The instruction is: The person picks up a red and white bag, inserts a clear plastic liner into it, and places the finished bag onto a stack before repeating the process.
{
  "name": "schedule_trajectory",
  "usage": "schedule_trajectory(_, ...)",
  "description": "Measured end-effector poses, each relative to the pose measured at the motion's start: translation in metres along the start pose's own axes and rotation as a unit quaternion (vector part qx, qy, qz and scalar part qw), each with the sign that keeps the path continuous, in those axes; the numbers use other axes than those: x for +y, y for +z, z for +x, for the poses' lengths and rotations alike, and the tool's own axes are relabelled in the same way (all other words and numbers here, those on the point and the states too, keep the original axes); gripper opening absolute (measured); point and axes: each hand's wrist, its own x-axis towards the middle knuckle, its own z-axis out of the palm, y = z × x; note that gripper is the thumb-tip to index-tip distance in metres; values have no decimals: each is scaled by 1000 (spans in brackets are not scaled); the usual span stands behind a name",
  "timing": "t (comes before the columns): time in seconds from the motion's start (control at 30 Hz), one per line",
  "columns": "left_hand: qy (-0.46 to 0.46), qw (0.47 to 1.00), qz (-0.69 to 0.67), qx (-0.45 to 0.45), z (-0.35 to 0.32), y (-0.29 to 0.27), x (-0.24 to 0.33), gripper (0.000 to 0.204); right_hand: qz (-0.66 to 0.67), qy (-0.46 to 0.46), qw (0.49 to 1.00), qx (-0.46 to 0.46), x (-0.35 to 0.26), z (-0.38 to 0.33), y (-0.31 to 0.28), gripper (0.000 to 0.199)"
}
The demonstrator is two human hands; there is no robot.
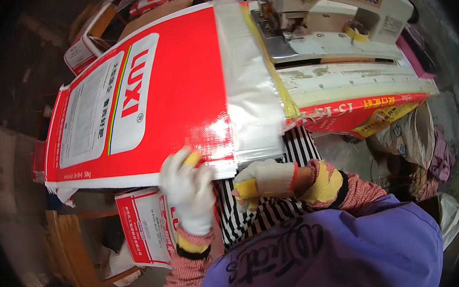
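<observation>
— Hands first: where are they?
— Left hand [187, 187], gloved, pinches the near edge of the red sack [155, 95] at frame centre; right hand [262, 181] is loosely curled just below that edge, holding nothing I can see.
— And the sack?
— Flat on the tabletop [343, 78], beside the sewing machine [337, 11], upper right.

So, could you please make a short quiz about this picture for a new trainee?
1. True or false: the left hand rests on the red woven sack.
2. Which machine stands at the sack's far end? A) sewing machine B) drill
3. What do both hands wear?

Key: 1 true; 2 A; 3 white work gloves, also on the right hand.
</observation>
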Motion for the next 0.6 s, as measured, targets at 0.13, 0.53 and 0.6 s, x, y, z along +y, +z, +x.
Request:
schedule_trajectory(0.13,68,989,67,-112,55,60,34,40,-204,-203,954,86,-9,-41,-21,21)
schedule_trajectory(0.53,64,962,131,-230,70,84,48,60,315,-383,758,423,-35,-28,-108,22)
schedule_trajectory(0.6,17,977,80,-195,68,97,33,35,299,-375,767,426,-38,-26,-106,22)
